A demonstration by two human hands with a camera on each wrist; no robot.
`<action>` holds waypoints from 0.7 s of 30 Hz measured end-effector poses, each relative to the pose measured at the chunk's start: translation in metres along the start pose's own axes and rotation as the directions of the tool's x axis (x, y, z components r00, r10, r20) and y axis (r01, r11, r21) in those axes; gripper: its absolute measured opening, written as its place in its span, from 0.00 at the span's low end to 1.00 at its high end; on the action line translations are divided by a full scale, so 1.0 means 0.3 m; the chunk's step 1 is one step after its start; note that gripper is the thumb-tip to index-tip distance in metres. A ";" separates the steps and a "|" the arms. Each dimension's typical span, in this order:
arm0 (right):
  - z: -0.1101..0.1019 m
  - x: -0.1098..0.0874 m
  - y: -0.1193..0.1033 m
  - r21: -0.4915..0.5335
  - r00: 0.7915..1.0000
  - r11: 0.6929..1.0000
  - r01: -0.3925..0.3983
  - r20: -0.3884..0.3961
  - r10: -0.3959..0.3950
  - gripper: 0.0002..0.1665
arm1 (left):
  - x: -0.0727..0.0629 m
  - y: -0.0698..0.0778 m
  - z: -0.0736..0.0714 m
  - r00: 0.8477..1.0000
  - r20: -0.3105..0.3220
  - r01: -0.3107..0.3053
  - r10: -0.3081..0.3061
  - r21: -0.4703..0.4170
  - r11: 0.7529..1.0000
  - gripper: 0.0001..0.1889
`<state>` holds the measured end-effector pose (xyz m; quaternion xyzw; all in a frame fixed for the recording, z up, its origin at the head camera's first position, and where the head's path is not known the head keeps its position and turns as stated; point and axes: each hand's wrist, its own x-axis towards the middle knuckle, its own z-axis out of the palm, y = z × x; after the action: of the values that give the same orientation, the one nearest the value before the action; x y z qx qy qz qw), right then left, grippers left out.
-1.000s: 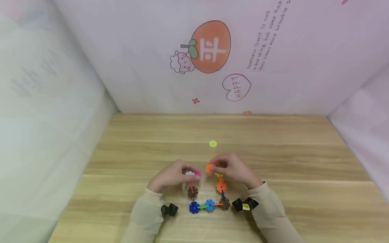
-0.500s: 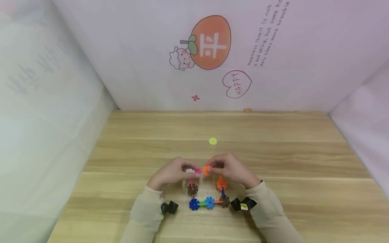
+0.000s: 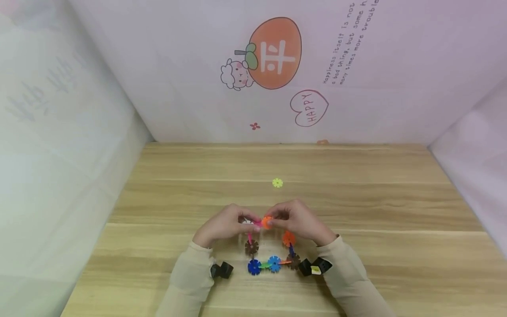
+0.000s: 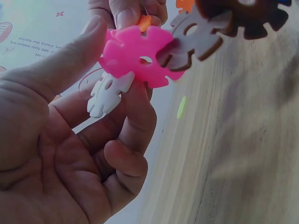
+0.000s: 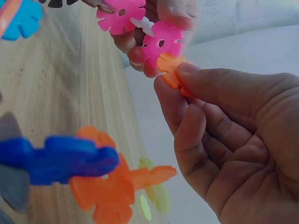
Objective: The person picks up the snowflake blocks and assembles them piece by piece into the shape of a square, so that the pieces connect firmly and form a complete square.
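Note:
My left hand (image 3: 227, 225) pinches a pink notched plastic disc (image 5: 162, 43) at the end of a linked chain. A white disc (image 4: 110, 93), another pink disc (image 4: 142, 57) and a brown disc (image 3: 251, 247) follow it down the left side. Between the thumb and forefinger of my right hand (image 3: 299, 220) is an orange disc (image 5: 171, 70), its edge right at the pink disc's edge. Along the front run a dark blue disc (image 3: 254, 267) and a light blue disc (image 3: 274, 263). Up the right side, another orange disc (image 3: 288, 239) and a yellow-green disc (image 5: 158, 191) belong to the chain.
A loose yellow disc (image 3: 277, 182) lies on the wooden table (image 3: 356, 176) beyond the hands. White printed sheets (image 3: 178, 88) wall the back and sides. Each wrist wears a black camera, one seen beside the left sleeve (image 3: 190, 268).
My right hand has moved left with the orange disc, bringing it from a gap away up against the pink disc. The left hand has stayed nearly in place.

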<state>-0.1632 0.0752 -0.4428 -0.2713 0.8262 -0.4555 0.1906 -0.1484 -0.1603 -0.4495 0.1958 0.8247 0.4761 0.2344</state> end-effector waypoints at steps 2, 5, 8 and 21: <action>0.000 0.001 0.001 0.002 1.000 1.000 -0.004 0.004 0.004 0.07 | 0.003 -0.001 0.002 1.000 -0.002 -0.005 0.005 0.014 1.000 0.10; 0.001 0.003 0.004 0.011 1.000 1.000 -0.010 0.004 0.010 0.07 | 0.008 -0.005 0.006 1.000 -0.009 -0.001 0.001 0.021 1.000 0.10; 0.002 0.006 0.006 0.026 1.000 1.000 -0.014 0.001 0.014 0.06 | 0.011 -0.002 0.010 1.000 -0.017 0.010 -0.010 0.019 1.000 0.10; -0.003 0.004 0.000 0.075 0.999 0.997 -0.032 0.000 0.032 0.07 | 0.012 0.002 0.015 0.999 -0.014 0.033 -0.033 -0.010 0.999 0.13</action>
<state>-0.1646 0.0750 -0.4422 -0.2506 0.8128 -0.4833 0.2073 -0.1487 -0.1549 -0.4517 0.1777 0.8271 0.4775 0.2372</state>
